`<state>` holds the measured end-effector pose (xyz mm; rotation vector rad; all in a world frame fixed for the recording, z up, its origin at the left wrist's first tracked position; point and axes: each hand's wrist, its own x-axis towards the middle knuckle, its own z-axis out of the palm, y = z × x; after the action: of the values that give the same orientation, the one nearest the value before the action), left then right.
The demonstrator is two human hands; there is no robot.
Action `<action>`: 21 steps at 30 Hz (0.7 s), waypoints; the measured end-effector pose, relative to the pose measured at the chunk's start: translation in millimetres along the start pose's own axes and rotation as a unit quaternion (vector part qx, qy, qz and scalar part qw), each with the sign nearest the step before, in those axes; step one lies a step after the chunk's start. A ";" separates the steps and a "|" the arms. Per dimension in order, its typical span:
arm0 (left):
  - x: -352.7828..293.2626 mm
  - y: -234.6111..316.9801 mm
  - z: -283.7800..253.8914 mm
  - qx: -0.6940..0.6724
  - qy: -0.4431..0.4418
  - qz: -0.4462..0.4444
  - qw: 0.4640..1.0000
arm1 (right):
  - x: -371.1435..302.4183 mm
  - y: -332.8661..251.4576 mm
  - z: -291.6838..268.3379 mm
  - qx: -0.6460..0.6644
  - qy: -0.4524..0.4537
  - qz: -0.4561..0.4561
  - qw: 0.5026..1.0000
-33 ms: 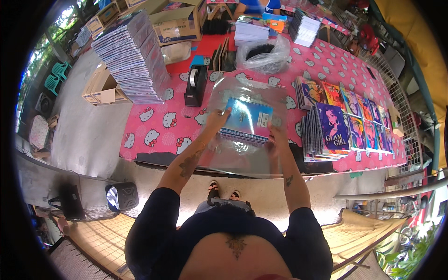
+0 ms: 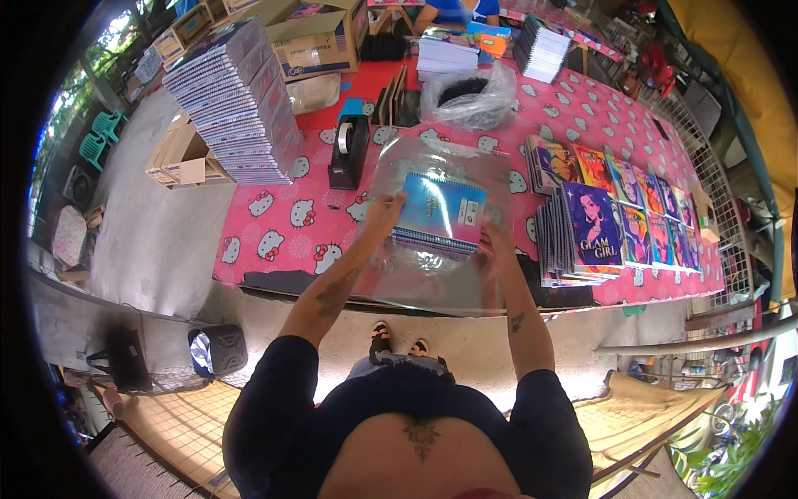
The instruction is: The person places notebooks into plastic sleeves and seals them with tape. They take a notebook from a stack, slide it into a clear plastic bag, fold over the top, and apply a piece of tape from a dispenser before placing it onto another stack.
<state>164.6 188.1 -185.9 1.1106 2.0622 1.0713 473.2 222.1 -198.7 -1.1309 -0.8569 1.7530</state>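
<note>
Notebook [image 2: 439, 212], blue with a spiral edge, sits inside a clear plastic sleeve [image 2: 432, 274] held above the near edge of the pink patterned table [image 2: 283, 224], much as in the earlier picture; little has shifted, so the wrapping looks mid-way. The left hand [image 2: 384, 214] has its fingers closed on the notebook's left edge through the film. The right hand [image 2: 496, 249] grips the lower right corner, though the glare hides how tightly. Farther off stand a black tape dispenser [image 2: 347, 151], fanned colourful notebooks [image 2: 615, 220] and a tall grey stack [image 2: 237, 104]. Whether the sleeve's mouth is sealed cannot be made out.
</note>
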 end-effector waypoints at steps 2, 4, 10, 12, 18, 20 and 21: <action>-23.9 -27.0 -14.0 -0.086 0.033 -0.021 0.996 | -18.3 7.5 -12.6 -0.130 -0.038 -0.086 0.987; -58.0 -49.9 -56.1 0.128 -0.140 0.209 0.959 | -57.6 16.8 -30.0 -0.429 -0.096 -0.266 0.858; -87.5 -77.7 -82.3 0.140 -0.284 0.285 0.905 | -88.1 23.0 -13.5 -0.544 -0.227 -0.197 0.783; -84.7 -69.3 -80.9 0.100 -0.303 0.212 0.924 | -86.9 17.8 -3.7 -0.570 -0.170 -0.199 0.779; -109.2 -49.2 -103.7 0.294 -0.167 0.472 0.814 | -112.4 -7.0 20.6 -0.606 -0.162 -0.279 0.727; -89.9 -47.7 -115.0 0.188 -0.174 0.376 0.891 | -101.7 -20.1 9.3 -0.590 -0.175 -0.294 0.731; -77.6 -44.3 -119.4 0.134 -0.173 0.323 0.921 | -86.0 -33.5 0.6 -0.565 -0.180 -0.286 0.753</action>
<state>94.5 60.7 -153.0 2.0515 1.6130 0.7899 501.5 156.8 -139.9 -1.0003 -2.4008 0.8189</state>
